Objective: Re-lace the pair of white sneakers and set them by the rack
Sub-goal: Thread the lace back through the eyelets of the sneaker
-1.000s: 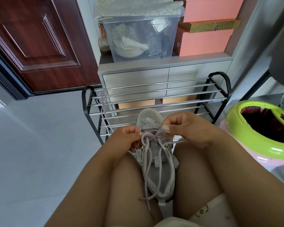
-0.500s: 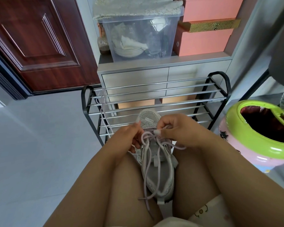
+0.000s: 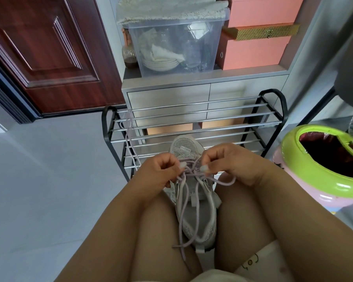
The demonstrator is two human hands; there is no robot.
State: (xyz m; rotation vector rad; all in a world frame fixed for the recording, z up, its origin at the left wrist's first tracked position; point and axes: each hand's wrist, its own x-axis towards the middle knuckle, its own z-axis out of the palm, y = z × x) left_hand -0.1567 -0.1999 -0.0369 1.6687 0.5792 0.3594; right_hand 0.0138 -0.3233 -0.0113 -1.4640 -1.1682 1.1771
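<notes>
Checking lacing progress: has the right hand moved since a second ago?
Yes. The right hand has drawn in leftward toward the sneaker tongue, away from the rack's right leg.

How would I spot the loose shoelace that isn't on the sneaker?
Find the black-framed shoe rack against the grey drawers. At its left end a pale lilac spare lace hangs over the chrome bars, dangling free, unlike the lace threaded through the sneaker.

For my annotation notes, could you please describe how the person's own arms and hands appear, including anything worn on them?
Both arms are bare from the frame edge to the wrist: no sleeves, watch, bracelets or gloves show. The left hand and right hand carry no visible rings. The fingernails that show are long and pale, seemingly polished a light colour. The fingers look short and rounded.
</notes>
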